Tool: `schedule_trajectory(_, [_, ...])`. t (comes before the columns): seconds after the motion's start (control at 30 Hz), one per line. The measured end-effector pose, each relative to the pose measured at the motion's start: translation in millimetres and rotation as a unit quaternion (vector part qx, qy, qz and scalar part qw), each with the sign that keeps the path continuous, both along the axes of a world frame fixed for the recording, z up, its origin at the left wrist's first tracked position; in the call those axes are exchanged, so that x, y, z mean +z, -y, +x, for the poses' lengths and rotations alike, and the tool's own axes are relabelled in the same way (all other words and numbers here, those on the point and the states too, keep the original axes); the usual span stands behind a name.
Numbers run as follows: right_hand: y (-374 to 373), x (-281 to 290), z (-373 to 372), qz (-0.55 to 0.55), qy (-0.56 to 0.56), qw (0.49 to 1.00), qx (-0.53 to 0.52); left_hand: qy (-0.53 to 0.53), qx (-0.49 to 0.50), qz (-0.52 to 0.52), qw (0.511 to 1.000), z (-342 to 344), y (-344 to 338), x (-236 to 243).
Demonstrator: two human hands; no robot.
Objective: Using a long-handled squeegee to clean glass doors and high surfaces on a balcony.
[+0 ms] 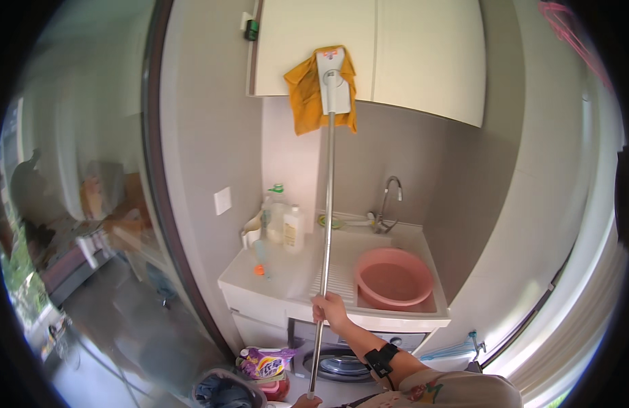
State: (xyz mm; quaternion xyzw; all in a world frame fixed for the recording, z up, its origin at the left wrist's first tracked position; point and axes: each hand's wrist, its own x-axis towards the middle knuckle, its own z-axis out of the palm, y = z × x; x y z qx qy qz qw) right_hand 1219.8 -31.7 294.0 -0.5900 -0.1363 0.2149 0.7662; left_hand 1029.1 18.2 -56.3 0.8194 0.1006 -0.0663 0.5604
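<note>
A flat mop [329,197] with a long metal pole is held upright before me. Its white head, with an orange cloth [304,95] draped around it, is raised in front of the lower part of the cream wall cabinet [430,61]; whether it touches the door I cannot tell. My right hand [331,311] is wrapped round the pole about midway, in front of the counter edge, with a black band on that forearm. At the bottom edge my left hand [306,402], only partly in view, grips the pole's lower end.
A pink basin [394,279] sits in the sink beneath a curved tap [389,204]. Bottles [294,230] stand at the counter's left. Below are a washing machine [345,365], a purple detergent bag [267,364] and a laundry basket [204,401]. A glass door [96,204] lies left.
</note>
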Motion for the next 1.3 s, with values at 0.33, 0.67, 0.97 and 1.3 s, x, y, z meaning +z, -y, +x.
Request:
schedule_trajectory(0.33, [97.6,26.7,42.2,0.054,0.058,0.986,-0.143,0.143,-0.039,0.084,0.985,61.0,27.6,11.5])
schedule_trajectory(0.67, [157.3,41.9,47.4,0.088,0.034,0.975,-0.202,0.082,-0.064,0.095,0.99,94.3,28.4,20.3])
schedule_trajectory(0.97, [157.7,74.1,80.5,0.087,0.078,0.975,-0.189,-0.077,-0.079,-0.078,0.991,127.9,32.6,103.8])
schedule_trajectory(1.3, [189.9,228.4,123.3,0.03,0.241,0.902,-0.357,-0.053,-0.059,-0.186,0.979,186.3,105.2,256.2])
